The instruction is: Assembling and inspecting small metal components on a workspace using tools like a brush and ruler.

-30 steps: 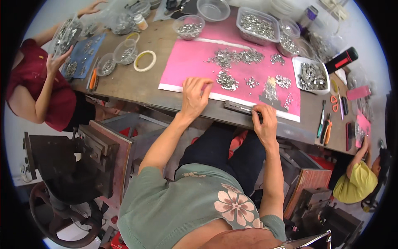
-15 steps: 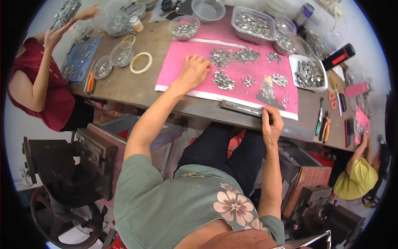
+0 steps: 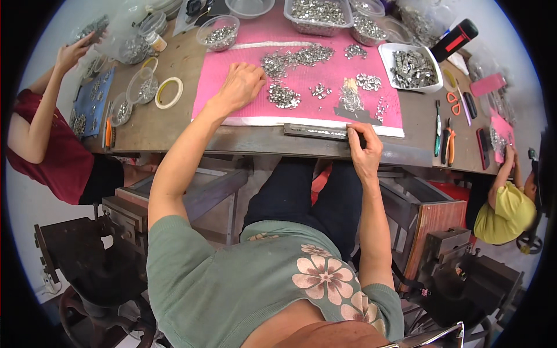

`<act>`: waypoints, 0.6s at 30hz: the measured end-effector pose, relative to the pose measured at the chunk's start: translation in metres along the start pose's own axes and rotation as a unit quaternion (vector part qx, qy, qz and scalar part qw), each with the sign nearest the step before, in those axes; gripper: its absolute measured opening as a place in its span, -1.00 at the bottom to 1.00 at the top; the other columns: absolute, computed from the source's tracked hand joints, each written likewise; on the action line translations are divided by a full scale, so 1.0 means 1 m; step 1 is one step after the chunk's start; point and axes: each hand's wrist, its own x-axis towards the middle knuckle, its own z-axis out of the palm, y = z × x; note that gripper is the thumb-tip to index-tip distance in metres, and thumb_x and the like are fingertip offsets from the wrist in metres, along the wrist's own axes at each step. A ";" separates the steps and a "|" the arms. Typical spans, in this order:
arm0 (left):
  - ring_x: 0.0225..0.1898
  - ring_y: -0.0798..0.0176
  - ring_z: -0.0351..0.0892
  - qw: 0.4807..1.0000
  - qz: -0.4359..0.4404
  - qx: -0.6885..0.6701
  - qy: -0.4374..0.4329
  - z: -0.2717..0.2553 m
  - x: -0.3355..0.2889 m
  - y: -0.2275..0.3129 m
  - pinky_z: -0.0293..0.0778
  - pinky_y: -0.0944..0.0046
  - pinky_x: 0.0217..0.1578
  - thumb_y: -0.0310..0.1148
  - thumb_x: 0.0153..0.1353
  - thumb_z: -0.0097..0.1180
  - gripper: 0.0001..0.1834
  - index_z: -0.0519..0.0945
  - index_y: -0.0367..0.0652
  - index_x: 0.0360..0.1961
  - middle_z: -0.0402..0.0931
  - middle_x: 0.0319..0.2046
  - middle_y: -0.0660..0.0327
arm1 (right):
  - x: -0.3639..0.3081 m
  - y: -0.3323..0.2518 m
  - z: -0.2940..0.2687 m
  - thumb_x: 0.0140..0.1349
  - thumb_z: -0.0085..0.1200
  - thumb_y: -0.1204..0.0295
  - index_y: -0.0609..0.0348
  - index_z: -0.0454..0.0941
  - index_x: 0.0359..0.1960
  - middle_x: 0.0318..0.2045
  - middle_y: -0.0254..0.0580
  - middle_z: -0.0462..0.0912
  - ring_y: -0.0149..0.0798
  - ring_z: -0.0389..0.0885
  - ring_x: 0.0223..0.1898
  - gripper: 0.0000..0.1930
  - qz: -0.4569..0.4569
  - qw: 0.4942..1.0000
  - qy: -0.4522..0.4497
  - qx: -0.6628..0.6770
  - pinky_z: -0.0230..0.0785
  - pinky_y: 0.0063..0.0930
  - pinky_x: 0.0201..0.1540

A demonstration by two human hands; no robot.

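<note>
The right hand (image 3: 366, 142) pinched a bar (image 3: 307, 131) along the mat's (image 3: 213, 71) front edge. The left hand (image 3: 241, 85) curled loosely; I couldn't see its hold.

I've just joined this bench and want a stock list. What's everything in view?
Workbench: one, brown, across upper half
Pink mat: one, pink, on workbench
Blue mat: one, blue, left
Dark bar: one, dark grey, pink mat's front edge
Metal pieces: uncountable, silvery, on mats and in tubs
White tub: one, white, pink mat's right side
Clear tubs: several, colourless, back and left
Cream tape ring: one, cream, left
Orange-handled tools: at least two, orange and black, left and right
Scissors: one, orange, right
Co-workers: two, dark red and yellow tops, left and right
Smaller clutter: not countable
Shirt: one, green, flowered, lower middle
Left hand: one, bare, at pink mat
Right hand: one, bare, holding bar's right end
</note>
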 end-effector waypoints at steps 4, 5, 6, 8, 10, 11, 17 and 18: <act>-0.17 -0.03 0.50 0.997 0.046 0.044 0.035 0.005 -0.003 0.004 0.31 -0.03 -0.01 -0.44 0.24 0.14 -0.94 0.56 -0.17 -0.29 0.56 -0.35 0.07 | 0.001 -0.003 -0.003 0.24 0.23 0.56 0.25 0.64 -0.21 -0.31 -0.15 0.65 -0.20 0.62 -0.28 -0.89 -0.012 0.999 -0.036 -0.001 0.44 -0.39 -0.18; -0.18 -0.03 0.49 0.997 0.052 0.048 0.036 0.003 -0.003 0.004 0.31 -0.02 -0.02 -0.47 0.23 0.11 -0.95 0.55 -0.18 -0.29 0.54 -0.34 0.07 | 0.003 -0.004 -0.004 0.24 0.23 0.56 0.25 0.64 -0.21 -0.31 -0.15 0.65 -0.20 0.62 -0.28 -0.89 -0.011 0.999 -0.033 -0.001 0.44 -0.39 -0.18; -0.19 -0.03 0.48 0.996 0.057 0.052 0.036 0.002 -0.004 0.005 0.32 -0.01 -0.03 -0.50 0.23 0.08 -0.96 0.53 -0.18 -0.29 0.53 -0.34 0.06 | 0.004 -0.005 -0.005 0.24 0.23 0.55 0.24 0.64 -0.20 -0.30 -0.13 0.65 -0.18 0.63 -0.27 -0.88 -0.014 0.999 -0.051 -0.010 0.44 -0.38 -0.16; -0.19 -0.04 0.47 0.996 0.056 0.067 0.036 0.001 -0.001 0.006 0.32 -0.01 -0.04 -0.51 0.22 0.08 -0.94 0.53 -0.18 -0.28 0.52 -0.34 0.05 | 0.005 -0.005 -0.006 0.23 0.23 0.55 0.24 0.64 -0.18 -0.28 -0.12 0.65 -0.16 0.63 -0.26 -0.86 -0.015 0.998 -0.065 -0.018 0.44 -0.37 -0.15; -0.19 -0.04 0.47 0.994 0.054 0.084 0.034 0.000 -0.001 0.009 0.32 -0.01 -0.05 -0.53 0.21 0.07 -0.93 0.52 -0.18 -0.27 0.52 -0.33 0.05 | 0.005 -0.003 -0.009 0.26 0.23 0.53 0.24 0.63 -0.14 -0.27 -0.18 0.67 -0.26 0.63 -0.25 -0.84 -0.005 0.996 -0.085 -0.010 0.44 -0.43 -0.11; -0.19 -0.04 0.47 0.998 0.025 0.038 0.040 0.000 -0.002 0.016 0.32 0.00 -0.05 -0.53 0.20 0.09 -0.92 0.53 -0.19 -0.26 0.53 -0.32 0.06 | 0.003 -0.001 -0.008 0.26 0.23 0.53 0.24 0.63 -0.14 -0.27 -0.18 0.67 -0.26 0.63 -0.25 -0.84 -0.004 0.997 -0.081 -0.008 0.44 -0.43 -0.11; -0.17 -0.07 0.51 0.954 -0.055 -0.291 0.038 -0.007 -0.006 0.141 0.41 0.07 -0.09 -0.53 0.27 0.10 -0.92 0.54 -0.26 -0.22 0.53 -0.29 0.03 | -0.004 0.015 -0.009 0.40 0.14 0.53 0.33 0.61 -0.04 -0.18 -0.30 0.67 -0.45 0.61 -0.10 -0.83 0.133 0.966 -0.034 0.220 0.41 -0.57 0.01; -0.16 -0.06 0.51 0.942 -0.081 -0.325 0.020 -0.006 -0.008 0.156 0.41 0.08 -0.08 -0.53 0.29 0.09 -0.92 0.53 -0.27 -0.21 0.52 -0.28 0.03 | -0.004 0.013 -0.007 0.39 0.15 0.52 0.30 0.63 -0.06 -0.23 -0.32 0.68 -0.47 0.61 -0.16 -0.84 0.118 0.968 -0.021 0.222 0.42 -0.58 -0.03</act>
